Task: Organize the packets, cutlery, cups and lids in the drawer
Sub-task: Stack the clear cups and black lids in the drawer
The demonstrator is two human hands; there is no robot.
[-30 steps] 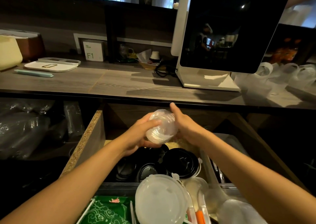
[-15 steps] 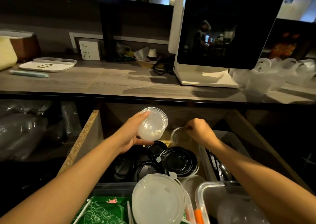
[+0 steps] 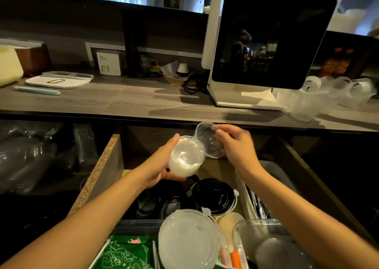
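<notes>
Open drawer [image 3: 102,170] of black lids [image 3: 213,195]; left hand [image 3: 164,166] gripping stacked clear cups [image 3: 185,161], right hand [image 3: 235,143] pinching another [image 3: 208,139].

The worktop [image 3: 131,98] carries a white-based screen [image 3: 266,43], a white tray [image 3: 59,81] and clear cups [image 3: 320,96]. Below it, the open drawer [image 3: 100,172] holds black lids [image 3: 213,195].

Head view, single camera, worn on the person's head: looks forward and steeply down over both forearms into the open drawer [image 3: 98,178]; wide-angle, edges bowed. Near field: left hand [image 3: 162,166] and right hand [image 3: 235,145] at frame centre, close under the lens. Middle field: wooden counter [image 3: 123,102] crossing the frame. Far field: dark screen [image 3: 266,39] at upper right, facing the camera. No second view to share ground with
</notes>
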